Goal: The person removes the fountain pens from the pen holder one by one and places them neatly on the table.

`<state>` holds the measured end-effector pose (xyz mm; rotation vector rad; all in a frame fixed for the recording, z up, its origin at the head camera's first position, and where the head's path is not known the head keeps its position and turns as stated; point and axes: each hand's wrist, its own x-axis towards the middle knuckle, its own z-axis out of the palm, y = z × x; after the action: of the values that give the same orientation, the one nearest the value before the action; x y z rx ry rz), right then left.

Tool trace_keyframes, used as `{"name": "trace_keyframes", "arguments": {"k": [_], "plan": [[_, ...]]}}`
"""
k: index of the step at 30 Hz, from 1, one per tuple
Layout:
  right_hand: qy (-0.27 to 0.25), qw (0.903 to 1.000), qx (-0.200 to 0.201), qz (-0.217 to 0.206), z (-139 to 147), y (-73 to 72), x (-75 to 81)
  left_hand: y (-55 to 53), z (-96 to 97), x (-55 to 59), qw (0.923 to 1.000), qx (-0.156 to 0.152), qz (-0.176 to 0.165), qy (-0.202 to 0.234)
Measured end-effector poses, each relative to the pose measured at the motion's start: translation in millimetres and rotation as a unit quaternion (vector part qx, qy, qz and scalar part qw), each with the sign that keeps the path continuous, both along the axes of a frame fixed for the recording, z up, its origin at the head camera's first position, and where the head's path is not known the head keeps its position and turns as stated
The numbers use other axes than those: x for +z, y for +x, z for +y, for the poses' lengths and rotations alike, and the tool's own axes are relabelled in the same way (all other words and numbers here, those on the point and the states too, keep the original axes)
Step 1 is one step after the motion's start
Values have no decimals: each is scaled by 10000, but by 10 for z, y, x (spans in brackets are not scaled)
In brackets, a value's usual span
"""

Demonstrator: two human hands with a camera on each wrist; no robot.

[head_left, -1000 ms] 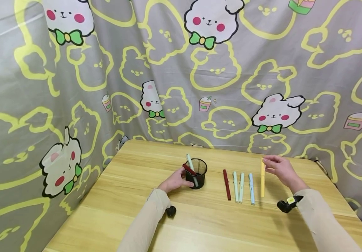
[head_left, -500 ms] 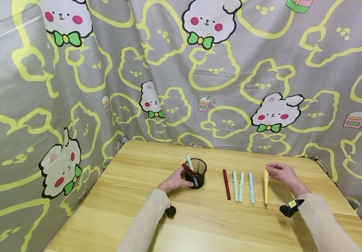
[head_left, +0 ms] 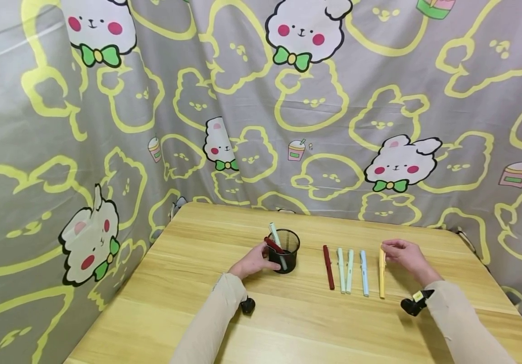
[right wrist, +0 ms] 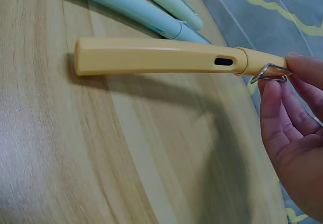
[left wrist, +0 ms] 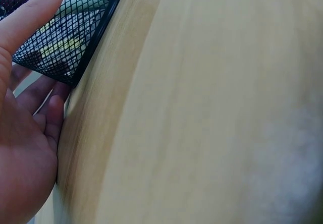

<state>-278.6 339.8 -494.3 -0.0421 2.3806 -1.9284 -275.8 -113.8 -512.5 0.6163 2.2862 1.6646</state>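
The right hand [head_left: 407,255] pinches one yellow pen [head_left: 382,277], right of one dark-red pen [head_left: 329,268], two pale-green pens [head_left: 341,270] and one light-blue pen [head_left: 364,274]. Farther left, the left hand [head_left: 252,260] grips one round black mesh cup [head_left: 290,260] holding two more pens [head_left: 274,245]

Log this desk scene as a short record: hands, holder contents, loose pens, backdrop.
Left hand: holds the black mesh holder
Right hand: pinches the yellow pen near one end
In holder: dark red pen, mint pen
Lying on table, left to right: maroon pen, two pale green pens, light blue pen
Backdrop: grey cloth with cartoon animals and drink cups
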Motion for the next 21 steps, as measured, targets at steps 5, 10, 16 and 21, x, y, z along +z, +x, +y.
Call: {"name": "trace_keyframes", "arguments": {"k": [5, 10, 16, 21], "plan": [[66, 9999, -84, -119, 6, -27, -53, 30, 2, 56, 9999, -96, -43, 89], [215, 9996, -89, -167, 10, -32, -81, -54, -1, -78, 9999, 36, -114, 32], [271, 9996, 54, -85, -17, -17, -102, -79, 1, -123, 10000, 55, -69, 7], [445, 9988, 181, -33, -48, -11, -102, -78, -1, -123, 9999, 110, -92, -10]]}}
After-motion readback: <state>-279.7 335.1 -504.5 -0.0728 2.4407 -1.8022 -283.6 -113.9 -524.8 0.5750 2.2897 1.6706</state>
